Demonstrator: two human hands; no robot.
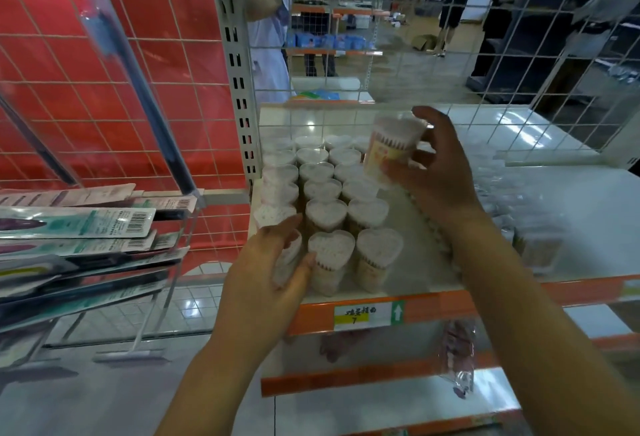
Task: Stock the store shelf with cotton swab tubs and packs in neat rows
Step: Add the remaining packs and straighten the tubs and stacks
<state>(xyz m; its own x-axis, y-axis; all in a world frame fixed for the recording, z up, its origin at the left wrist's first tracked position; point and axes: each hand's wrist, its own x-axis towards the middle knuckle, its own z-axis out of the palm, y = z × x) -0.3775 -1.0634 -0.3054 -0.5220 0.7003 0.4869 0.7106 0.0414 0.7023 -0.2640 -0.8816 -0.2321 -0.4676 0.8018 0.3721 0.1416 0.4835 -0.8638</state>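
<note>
Retail shop, stocking aisle. White metal shelf (433,273) with orange edge strip and price label (360,315); wire-grid back panel (450,55); rows of cotton swab tubs (329,214); packaged toothbrushes (79,224) racked left; further shelving (332,48) far behind.

The white-and-yellow price tag (360,316) on the orange shelf edge strip (450,304) bears handwritten characters, illegible, above a "7"; beside it, a white up-arrow on green (397,312).

Swab tub (393,148) in right hand (438,172)
</note>
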